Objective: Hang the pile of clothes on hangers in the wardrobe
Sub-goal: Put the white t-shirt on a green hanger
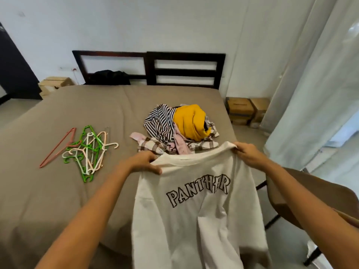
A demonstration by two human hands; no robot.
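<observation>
- Currently white T-shirt (pixel 194 220) is hanging over the near edge of the bed (pixel 58 191), "PANTHER" print facing camera.
- Left hand (pixel 144 162) grip is pinching one shoulder, right hand (pixel 249 154) grip the other.
- Pile of clothes (pixel 178 129) is lying on the bed just behind it.
- Hangers (pixel 85 152) are lying heaped well left of the pile.

Shirt (pixel 194 214) is white w/ black-edged letters. Bed cover (pixel 54 191) is plain grey-brown. Green hangers (pixel 87 131), one pink hanger (pixel 58 146), some white hangers (pixel 83 167). In the pile: black & white stripy top (pixel 159 123), yellow top (pixel 189 121), brown & white checked cloth (pixel 149 145), pale pink cloth (pixel 181 147). Headboard (pixel 186 71) is v. dark brown. Boxes (pixel 240 108) are brown.
</observation>
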